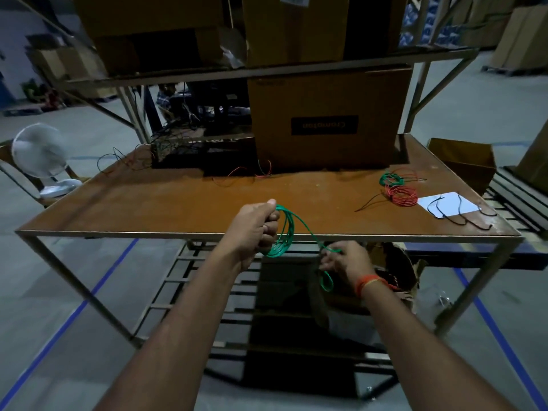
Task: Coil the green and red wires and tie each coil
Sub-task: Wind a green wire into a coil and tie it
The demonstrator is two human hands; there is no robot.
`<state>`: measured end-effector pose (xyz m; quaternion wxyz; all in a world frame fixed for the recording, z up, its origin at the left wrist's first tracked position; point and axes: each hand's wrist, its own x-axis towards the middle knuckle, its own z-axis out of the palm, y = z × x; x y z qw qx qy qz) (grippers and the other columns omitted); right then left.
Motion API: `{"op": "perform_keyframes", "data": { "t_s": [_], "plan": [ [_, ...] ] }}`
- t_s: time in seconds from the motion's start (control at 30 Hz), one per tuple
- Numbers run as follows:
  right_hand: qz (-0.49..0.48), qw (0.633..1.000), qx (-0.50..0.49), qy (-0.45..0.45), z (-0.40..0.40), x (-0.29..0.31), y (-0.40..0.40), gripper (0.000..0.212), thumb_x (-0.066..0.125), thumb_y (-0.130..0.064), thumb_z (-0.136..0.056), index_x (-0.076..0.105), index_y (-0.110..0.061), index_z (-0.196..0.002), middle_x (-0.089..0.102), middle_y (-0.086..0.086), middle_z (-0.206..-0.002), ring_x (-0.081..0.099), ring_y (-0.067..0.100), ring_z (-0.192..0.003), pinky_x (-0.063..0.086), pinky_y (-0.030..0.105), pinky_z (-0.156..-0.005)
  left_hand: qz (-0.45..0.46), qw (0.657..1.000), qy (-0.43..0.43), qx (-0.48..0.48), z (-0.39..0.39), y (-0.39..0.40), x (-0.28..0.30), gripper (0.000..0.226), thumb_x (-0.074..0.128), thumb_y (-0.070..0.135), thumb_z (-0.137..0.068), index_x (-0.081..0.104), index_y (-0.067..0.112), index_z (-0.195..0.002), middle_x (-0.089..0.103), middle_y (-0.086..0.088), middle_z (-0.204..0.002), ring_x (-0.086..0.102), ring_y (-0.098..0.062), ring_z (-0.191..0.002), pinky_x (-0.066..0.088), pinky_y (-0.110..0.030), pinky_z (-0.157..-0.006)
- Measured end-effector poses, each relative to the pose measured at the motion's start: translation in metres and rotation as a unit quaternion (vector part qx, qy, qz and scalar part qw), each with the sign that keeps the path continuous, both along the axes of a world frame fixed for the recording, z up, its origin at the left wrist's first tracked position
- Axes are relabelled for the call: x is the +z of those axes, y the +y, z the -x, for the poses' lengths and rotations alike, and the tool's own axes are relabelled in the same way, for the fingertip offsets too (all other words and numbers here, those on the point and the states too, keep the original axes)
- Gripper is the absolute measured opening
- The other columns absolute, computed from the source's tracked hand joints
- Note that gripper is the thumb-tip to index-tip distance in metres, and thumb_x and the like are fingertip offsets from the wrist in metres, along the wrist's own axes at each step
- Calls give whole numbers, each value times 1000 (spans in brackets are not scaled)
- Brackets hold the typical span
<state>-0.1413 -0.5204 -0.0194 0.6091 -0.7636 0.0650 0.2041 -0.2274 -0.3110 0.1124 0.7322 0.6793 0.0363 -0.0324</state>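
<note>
Green wire (283, 232) coil gripped left hand (255, 225), right hand (345, 261) apparently pinching

Two hands: left hand (257, 224), right hand (345, 261). Green wire coils, two: one held (282, 235), one on table (390, 179). Red wire coil (401, 195), one. White card (448, 203), one. Fan (40, 150), one.
</note>
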Motion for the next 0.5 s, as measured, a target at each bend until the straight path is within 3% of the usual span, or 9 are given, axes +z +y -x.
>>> {"op": "perform_keyframes", "data": {
  "t_s": [0.03,0.1,0.2,0.23,0.37,0.5],
  "plan": [
    [4,998,40,-48,2,8,4,14,49,3,-100,60,12,-102,64,19,-78,68,23,-57,58,26,-51,13,1000,-4,4,0,2,0,40,41,36,-108,44,21,-71,32,9,-52,21,-7,-41,18,-19,-38],
    [28,992,106,-56,7,15,7,18,51,1,-101,60,17,-103,66,22,-80,70,27,-64,62,29,-63,30,999,-8,11,1,7,-1,41,40,35,-109,43,21,-71,30,9,-52,19,-7,-41,16,-19,-38],
    [47,990,116,-60,7,3,3,19,54,-4,-100,67,9,-94,70,25,-79,73,40,-77,59,53,-86,38,999,-18,16,1,9,1,40,40,35,-109,42,21,-71,29,8,-53,19,-6,-41,17,-19,-38],
    [43,992,107,-52,6,2,2,19,54,-4,-100,68,7,-93,70,25,-80,73,43,-81,57,56,-89,40,999,-17,17,2,9,3,40,40,35,-109,42,21,-71,29,8,-53,19,-6,-40,17,-19,-38],
    [-29,995,89,-34,14,6,6,20,49,-4,-103,65,8,-99,69,26,-89,73,38,-85,62,33,-79,49,999,-15,13,2,7,3,41,40,35,-109,42,21,-71,28,8,-52,19,-6,-39,17,-17,-37],
    [-120,992,48,2,24,17,9,19,50,-1,-102,64,11,-101,66,33,-102,73,36,-88,62,37,-82,46,999,-12,10,2,6,-1,41,41,36,-108,44,21,-71,31,9,-52,21,-6,-39,18,-19,-37]
  ]
}}
